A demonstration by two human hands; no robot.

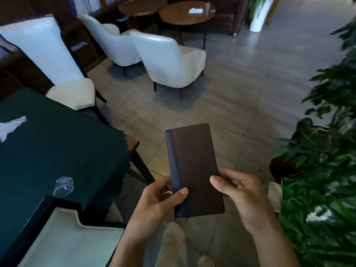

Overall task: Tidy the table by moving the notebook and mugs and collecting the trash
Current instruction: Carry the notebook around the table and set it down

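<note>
A closed brown notebook [193,162] with a dark blue spine is held in the air over the tiled floor, to the right of the table. My left hand [159,201] grips its lower left edge, thumb on the cover. My right hand [238,191] grips its right edge, thumb on top. On the table with the dark green cloth [63,143] lie a crumpled white tissue [10,126] at the far left and a scrap of clear plastic wrap [63,186] near the front. No mugs are in view.
White chairs stand around: one [63,78] at the table's far side, one [71,237] at its near side, two [169,60] farther off by round wooden tables [186,12]. Leafy potted plants [323,170] fill the right side. Open tiled floor [250,74] lies ahead.
</note>
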